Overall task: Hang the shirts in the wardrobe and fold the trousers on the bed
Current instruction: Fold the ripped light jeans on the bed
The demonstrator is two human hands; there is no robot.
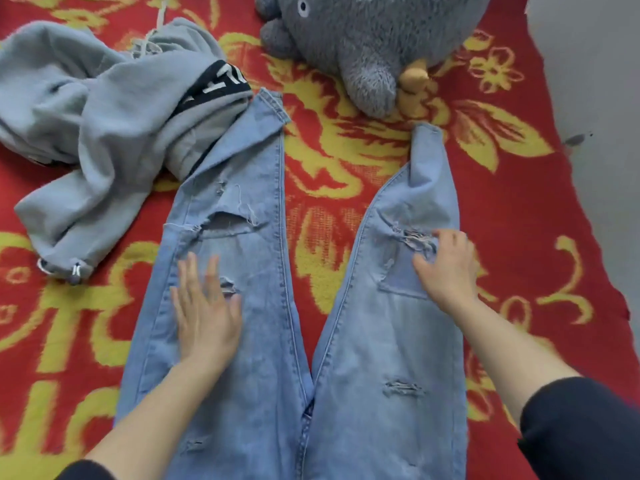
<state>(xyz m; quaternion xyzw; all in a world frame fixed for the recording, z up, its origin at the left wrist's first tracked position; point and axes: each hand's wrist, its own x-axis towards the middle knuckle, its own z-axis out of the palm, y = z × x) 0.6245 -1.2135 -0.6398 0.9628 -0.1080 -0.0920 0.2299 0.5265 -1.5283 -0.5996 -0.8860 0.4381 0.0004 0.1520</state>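
Light blue ripped jeans [263, 341] lie spread on the bed, legs pointing away from me in a V. My left hand [204, 313] presses flat on the left leg, fingers straight, just below a knee rip. My right hand [446, 268] rests on the right leg at its outer edge beside a frayed rip, fingers bent down onto the denim. A crumpled grey hoodie [104, 133] with a black printed band lies at the upper left, overlapped by the left leg's cuff.
A red blanket with yellow flowers [346, 161] covers the bed. A grey plush toy [374, 43] sits at the far edge, near the right leg's cuff. Grey floor [602, 98] shows to the right of the bed.
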